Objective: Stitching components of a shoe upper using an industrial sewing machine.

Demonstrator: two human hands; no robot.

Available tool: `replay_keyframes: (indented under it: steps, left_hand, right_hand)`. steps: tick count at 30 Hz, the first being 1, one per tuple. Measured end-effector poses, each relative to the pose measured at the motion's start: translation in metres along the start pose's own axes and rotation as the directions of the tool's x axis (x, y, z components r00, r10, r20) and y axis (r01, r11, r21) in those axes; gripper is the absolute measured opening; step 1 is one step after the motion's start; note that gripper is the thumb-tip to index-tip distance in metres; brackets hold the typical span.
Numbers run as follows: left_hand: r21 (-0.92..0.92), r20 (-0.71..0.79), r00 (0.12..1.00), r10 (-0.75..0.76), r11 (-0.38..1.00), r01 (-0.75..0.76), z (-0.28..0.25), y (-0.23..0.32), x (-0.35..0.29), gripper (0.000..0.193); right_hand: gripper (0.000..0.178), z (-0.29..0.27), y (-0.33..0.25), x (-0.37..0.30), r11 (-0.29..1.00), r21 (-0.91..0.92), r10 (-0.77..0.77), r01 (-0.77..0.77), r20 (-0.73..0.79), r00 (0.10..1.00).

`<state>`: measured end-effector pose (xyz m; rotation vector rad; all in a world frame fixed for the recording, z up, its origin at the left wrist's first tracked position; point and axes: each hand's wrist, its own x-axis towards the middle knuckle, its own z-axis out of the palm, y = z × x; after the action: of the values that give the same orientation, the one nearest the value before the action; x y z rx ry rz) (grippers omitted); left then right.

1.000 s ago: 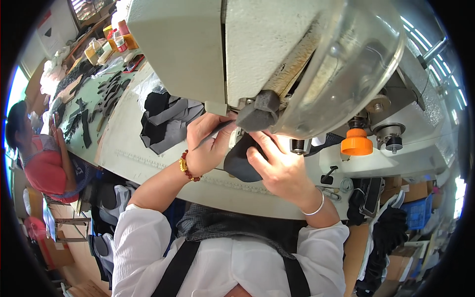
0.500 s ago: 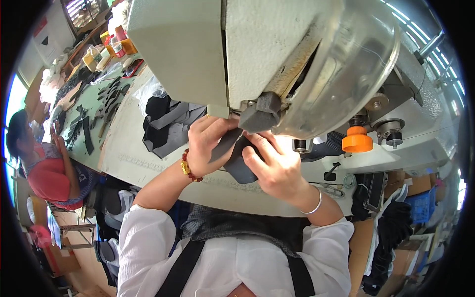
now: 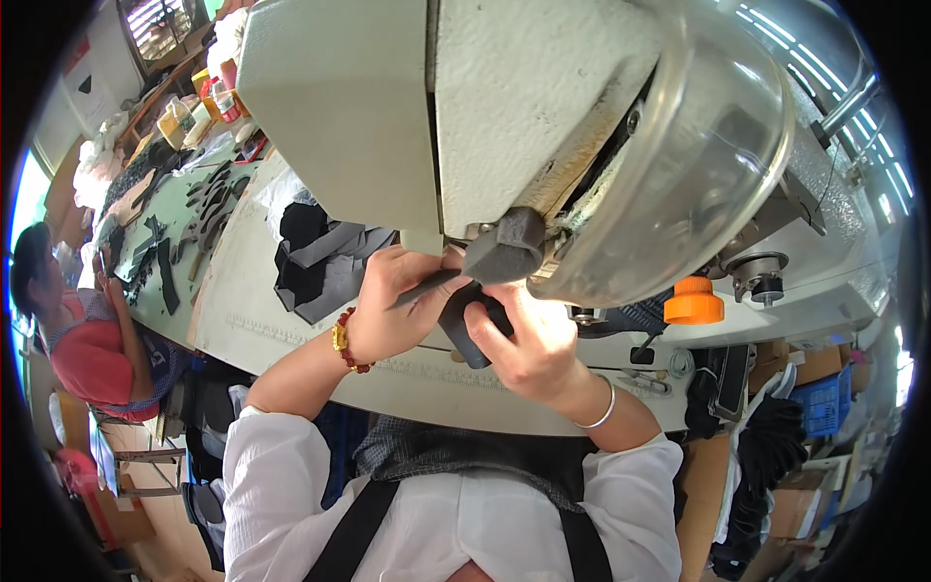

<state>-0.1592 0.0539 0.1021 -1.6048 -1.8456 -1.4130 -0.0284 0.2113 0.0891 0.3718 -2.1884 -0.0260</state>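
Both my hands work close together under the head of a pale sewing machine (image 3: pixel 339 116). Between the thumb and fingers of my left hand (image 3: pixel 388 296) is a narrow grey fabric strip (image 3: pixel 427 288), seen nearly edge-on. My right hand (image 3: pixel 531 339) has its fingers curled over a dark fabric piece (image 3: pixel 464 328), which hangs below the fingertips. A grey foam block (image 3: pixel 506 247) on the machine hides the fingertips of both hands and the needle area. Left of my left hand lies a pile of black and grey fabric pieces (image 3: pixel 320 257).
A clear plastic guard (image 3: pixel 679 165) and an orange knob (image 3: pixel 693 301) are on the machine's right. A ruler strip (image 3: pixel 436 371) runs along the near table edge. At far left, a person in red (image 3: pixel 102 339) sits by a green table (image 3: pixel 199 238) with dark cut pieces.
My left hand has turned its grey strip from hanging down to nearly edge-on. The dark piece under my right hand now looks narrower and more folded. The whole view has shifted slightly.
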Motion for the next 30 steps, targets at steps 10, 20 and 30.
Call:
replay_keyframes:
  steps: [10, 20, 30]
  left_hand:
    - [-0.001, 0.123, 0.985, 0.12, 0.993, -0.121, 0.005, -0.022, -0.004, 0.027]
    - [0.288, 0.215, 0.947, 0.239, 0.911, -0.295, 0.012, -0.017, -0.011, 0.018]
    - [0.227, 0.167, 0.94, 0.299, 0.916, -0.331, 0.016, -0.024, -0.019, 0.033]
  right_hand:
    - [0.019, -0.005, 0.002, 0.002, 0.999, -0.034, -0.005, 0.006, 0.037, 0.999]
    - [0.047, -0.031, -0.003, -0.002, 0.991, -0.112, 0.096, -0.078, 0.169, 0.981]
    - [0.059, -0.029, 0.008, -0.01, 0.996, -0.007, 0.094, -0.094, 0.221, 0.971]
